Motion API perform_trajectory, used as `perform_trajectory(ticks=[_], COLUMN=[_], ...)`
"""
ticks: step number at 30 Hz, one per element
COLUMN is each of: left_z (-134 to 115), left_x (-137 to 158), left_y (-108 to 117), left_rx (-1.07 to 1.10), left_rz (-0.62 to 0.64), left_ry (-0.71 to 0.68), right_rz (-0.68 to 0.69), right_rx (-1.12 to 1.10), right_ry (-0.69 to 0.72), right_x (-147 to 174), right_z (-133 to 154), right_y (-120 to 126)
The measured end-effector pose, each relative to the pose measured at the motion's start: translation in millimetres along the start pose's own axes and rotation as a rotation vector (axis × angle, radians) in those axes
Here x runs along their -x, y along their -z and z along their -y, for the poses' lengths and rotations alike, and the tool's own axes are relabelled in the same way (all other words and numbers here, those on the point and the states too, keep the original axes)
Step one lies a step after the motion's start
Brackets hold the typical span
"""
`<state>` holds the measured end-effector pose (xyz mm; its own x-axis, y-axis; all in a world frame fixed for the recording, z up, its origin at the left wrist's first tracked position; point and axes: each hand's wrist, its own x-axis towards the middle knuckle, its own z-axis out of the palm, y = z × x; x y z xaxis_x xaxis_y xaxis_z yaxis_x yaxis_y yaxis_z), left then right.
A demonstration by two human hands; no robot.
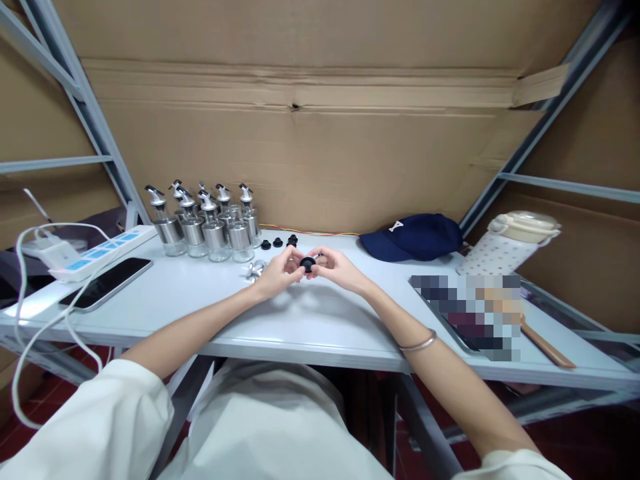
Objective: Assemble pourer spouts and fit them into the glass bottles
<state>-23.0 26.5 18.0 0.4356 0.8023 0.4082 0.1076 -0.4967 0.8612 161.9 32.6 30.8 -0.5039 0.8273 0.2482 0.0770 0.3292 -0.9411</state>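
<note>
Between my two hands, above the middle of the table, is a small round black stopper [307, 265]. My left hand [283, 272] pinches it from one side, fingers curled. From the other side my right hand [334, 268] grips it with thumb and fingertips. Just behind my hands lie several similar black stoppers [277, 243]. Shiny metal pourer spouts [256, 269] lie beside my left wrist, partly hidden by it. To the left stand several glass bottles [215, 237] with steel sleeves, most topped by silver and black pourers.
A white power strip [107, 253] with looping cables and a phone [107, 283] occupy the left end. At right are a navy cap [415, 238], a dotted tumbler [510, 247], a blurred flat item and a brown strap [547, 343]. Cardboard [320, 153] walls the back.
</note>
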Motion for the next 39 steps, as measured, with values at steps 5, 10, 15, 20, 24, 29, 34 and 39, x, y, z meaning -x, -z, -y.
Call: perform_trajectory(ticks=[5,10,15,20,24,29,34,39], left_z=[-0.4,-3.4,-5.8,-6.0,-5.4,0.4,7.5,6.7], left_x=[1.1,2.2,2.8,3.5,3.5,1.1,-2.4,-3.8], left_y=[-0.4,-1.1,-2.7,-3.0,-2.8,-2.4,0.5,3.1], left_rx=[-0.09,-0.129,-0.142,-0.179,-0.191,-0.178,-0.144,-0.158], left_rz=[-0.017,-0.007,-0.006,-0.018,-0.007,-0.09,-0.192,-0.263], left_ry=[0.0,-0.027,-0.054,-0.074,-0.089,-0.137,-0.213,-0.29], right_rz=[0.047,0.078,0.093,0.084,0.079,0.016,-0.016,-0.07], right_rx=[0.032,0.088,0.132,0.186,0.193,0.148,0.046,-0.031], right_ry=[0.029,0.036,0.077,0.114,0.12,0.149,0.155,0.148], right_x=[1.8,3.1,3.4,4.2,4.7,0.8,-5.1,-7.0], right_z=[1.2,3.7,3.3,6.0,6.3,2.9,-0.9,-3.9], right_y=[-2.4,-4.4,-3.8,-5.3,-6.0,-0.7,4.0,2.9])
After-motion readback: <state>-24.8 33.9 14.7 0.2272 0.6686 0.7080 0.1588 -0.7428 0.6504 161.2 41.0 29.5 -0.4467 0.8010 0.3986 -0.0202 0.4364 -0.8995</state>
